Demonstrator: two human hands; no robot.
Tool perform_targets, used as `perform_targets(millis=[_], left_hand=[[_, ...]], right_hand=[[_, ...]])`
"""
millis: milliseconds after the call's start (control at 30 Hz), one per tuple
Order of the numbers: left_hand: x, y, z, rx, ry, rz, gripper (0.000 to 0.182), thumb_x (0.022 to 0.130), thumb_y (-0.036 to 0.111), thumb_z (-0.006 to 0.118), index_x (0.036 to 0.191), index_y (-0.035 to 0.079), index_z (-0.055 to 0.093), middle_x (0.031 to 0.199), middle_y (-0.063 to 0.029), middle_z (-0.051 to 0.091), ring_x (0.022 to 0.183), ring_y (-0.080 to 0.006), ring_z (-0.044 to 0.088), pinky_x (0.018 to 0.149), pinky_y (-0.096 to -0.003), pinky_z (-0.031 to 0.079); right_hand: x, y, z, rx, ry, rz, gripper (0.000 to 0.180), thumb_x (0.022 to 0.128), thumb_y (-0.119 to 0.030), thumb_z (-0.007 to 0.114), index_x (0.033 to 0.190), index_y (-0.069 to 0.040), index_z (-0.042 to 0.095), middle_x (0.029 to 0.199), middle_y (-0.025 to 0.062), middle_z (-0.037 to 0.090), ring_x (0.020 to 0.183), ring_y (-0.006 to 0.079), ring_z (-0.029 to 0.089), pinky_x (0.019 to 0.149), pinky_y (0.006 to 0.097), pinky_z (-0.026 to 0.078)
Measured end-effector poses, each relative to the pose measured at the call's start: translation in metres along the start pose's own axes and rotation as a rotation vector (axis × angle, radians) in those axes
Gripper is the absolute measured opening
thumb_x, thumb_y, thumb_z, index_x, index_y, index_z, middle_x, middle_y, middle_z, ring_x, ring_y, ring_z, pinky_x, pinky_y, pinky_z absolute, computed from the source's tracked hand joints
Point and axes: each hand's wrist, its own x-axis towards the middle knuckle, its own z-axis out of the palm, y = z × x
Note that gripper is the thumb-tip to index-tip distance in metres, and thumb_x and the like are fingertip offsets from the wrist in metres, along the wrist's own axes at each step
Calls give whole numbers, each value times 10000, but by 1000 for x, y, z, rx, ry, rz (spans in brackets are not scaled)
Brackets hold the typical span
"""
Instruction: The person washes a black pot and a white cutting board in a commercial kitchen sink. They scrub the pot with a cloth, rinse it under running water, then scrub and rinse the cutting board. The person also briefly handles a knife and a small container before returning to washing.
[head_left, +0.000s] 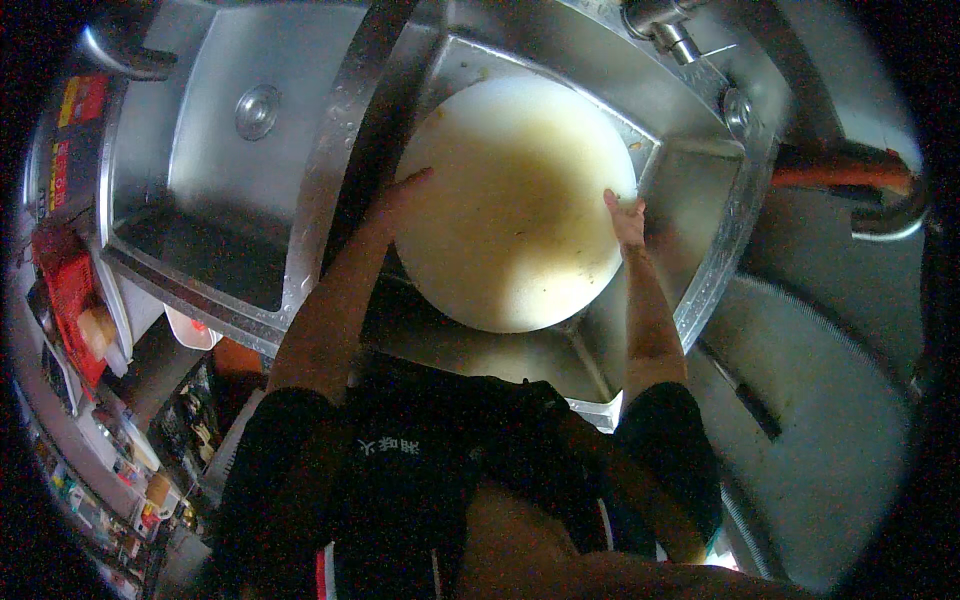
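Note:
A large round white board (517, 202) with yellowish-brown stains lies inside a stainless steel sink basin (697, 172). At its left edge is my left hand (405, 196), with one finger extended over the rim and the other fingers hard to make out in shadow. My right hand (628, 217) is at the right edge, its thumb on the top face and its fingers around the rim. Small dark specks and food bits dot the board and the basin floor above it. Both forearms reach down from short dark sleeves.
A second steel basin with a round drain (258, 112) adjoins on the left. A metal faucet (675, 37) stands at the upper right rim. Red plastic baskets (71, 300) and a white container (191, 328) are at the left; a dark-handled tool (757, 412) lies at the lower right.

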Motion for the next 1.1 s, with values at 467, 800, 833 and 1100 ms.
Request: perform_targets(millis=[467,800,833,1100], left_hand=[[39,-70,-20,400,30,352,595,746,314,707,1214,19,485,1182,-111,527,1049,-241,516,880,-374,436],[-20,-31,-35,913,-139,773,428,802,232,653,1156,23,533,1076,-148,583,1004,-246,555,858,-351,454],[-42,-14,-31,914,-171,900,399,805,223,648,1137,25,549,1032,-149,606,972,-244,574,843,-342,462],[-209,306,43,719,245,1707,351,753,133,683,1066,41,554,1080,-126,576,966,-268,554,821,-359,450]], right_hand=[[17,-25,1,-111,20,-367,766,718,-467,676,1248,0,379,1193,212,480,1074,338,485,922,461,392],[-139,-160,-13,-516,-269,-678,490,777,-395,612,1114,-43,566,1103,170,578,1015,315,553,882,394,443],[-161,-182,-17,-472,-281,-715,452,779,-371,614,1099,-53,580,1058,173,601,965,319,579,865,395,453],[-284,-359,-92,-330,291,-1401,332,793,-250,614,1060,-60,555,1042,163,592,944,351,574,800,425,473]])
